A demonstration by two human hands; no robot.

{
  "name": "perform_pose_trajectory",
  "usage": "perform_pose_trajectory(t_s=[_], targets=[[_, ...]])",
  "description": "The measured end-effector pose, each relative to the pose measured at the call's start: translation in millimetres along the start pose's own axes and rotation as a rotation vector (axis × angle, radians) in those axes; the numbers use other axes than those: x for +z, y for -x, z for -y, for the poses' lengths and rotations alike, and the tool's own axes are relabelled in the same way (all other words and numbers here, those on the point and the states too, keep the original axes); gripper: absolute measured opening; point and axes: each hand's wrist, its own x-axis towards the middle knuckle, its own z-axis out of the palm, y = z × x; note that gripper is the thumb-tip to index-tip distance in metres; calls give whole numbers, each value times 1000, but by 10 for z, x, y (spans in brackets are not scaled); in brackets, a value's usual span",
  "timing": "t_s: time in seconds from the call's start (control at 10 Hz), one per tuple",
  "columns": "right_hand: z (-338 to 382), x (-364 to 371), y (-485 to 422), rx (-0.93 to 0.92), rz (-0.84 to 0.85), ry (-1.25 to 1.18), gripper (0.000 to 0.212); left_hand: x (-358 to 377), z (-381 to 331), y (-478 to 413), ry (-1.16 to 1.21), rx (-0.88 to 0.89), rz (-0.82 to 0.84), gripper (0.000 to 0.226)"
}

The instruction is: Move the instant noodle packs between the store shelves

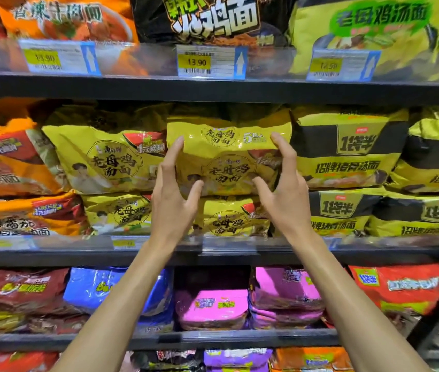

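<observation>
A yellow instant noodle pack (226, 146) lies on top of a stack of like yellow packs on the middle shelf (221, 253). My left hand (172, 189) is at its left edge, fingers spread and nearly straight, with the thumb on the pack's front. My right hand (282, 183) is at its right side, its fingertips touching the upper right corner and its thumb on the front. Neither hand is wrapped round the pack. Another yellow pack (229, 218) lies right beneath it.
More yellow packs (105, 159) sit to the left, orange ones (6, 162) further left, yellow-and-black ones (347, 151) to the right. The upper shelf (213, 87) carries price tags and orange, black and yellow packs. The lower shelf (213, 338) holds red, blue and pink packs.
</observation>
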Motion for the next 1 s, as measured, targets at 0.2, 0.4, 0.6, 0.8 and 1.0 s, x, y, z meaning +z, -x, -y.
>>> perform_pose_trajectory(t_s=[0.2, 0.4, 0.6, 0.8, 1.0], targets=[[92, -30, -139, 6, 25, 143, 81, -59, -90, -136, -40, -43, 34, 82], [172, -54, -187, 70, 60, 292, 82, -99, -217, -146, -57, -99, 114, 80], [300, -191, -180, 58, 126, 481, 83, -280, -306, -116, -130, -142, 223, 84], [517, -357, -101, 71, 186, 602, 84, -417, -336, -47, -192, -129, 261, 92], [799, -434, 61, 37, 289, 769, 77, -621, -396, 2, -402, -110, 331, 76]])
